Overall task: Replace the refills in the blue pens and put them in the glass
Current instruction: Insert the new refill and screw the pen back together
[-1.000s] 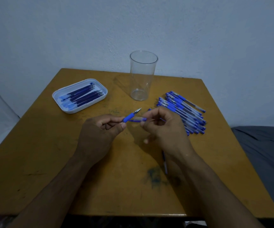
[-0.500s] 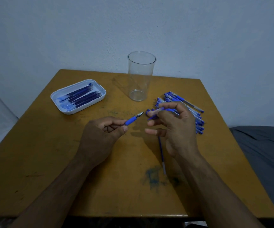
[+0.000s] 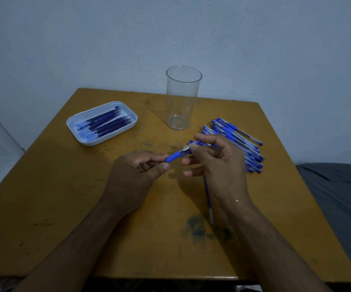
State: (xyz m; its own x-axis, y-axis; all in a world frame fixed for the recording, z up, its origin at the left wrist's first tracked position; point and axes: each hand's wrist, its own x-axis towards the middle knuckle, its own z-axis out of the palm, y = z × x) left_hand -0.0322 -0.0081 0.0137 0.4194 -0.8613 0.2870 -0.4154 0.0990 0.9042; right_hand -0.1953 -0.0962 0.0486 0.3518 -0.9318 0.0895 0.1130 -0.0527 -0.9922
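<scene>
Presently we list: left hand (image 3: 134, 175) pinching a blue pen (image 3: 175, 156) by its grip; right hand (image 3: 216, 163) pinching its tip; clear glass (image 3: 182, 100) upright behind; pen pile (image 3: 240, 142) right of it; refill tray (image 3: 102, 123) left; no writing readable

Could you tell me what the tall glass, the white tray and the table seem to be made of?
The glass looks like clear plastic or glass: see-through, thin-walled; I cannot tell which. The white tray seems smooth moulded plastic with rounded corners. The table looks like painted or laminated wood, ochre, matt, scuffed and ink-stained.
</scene>
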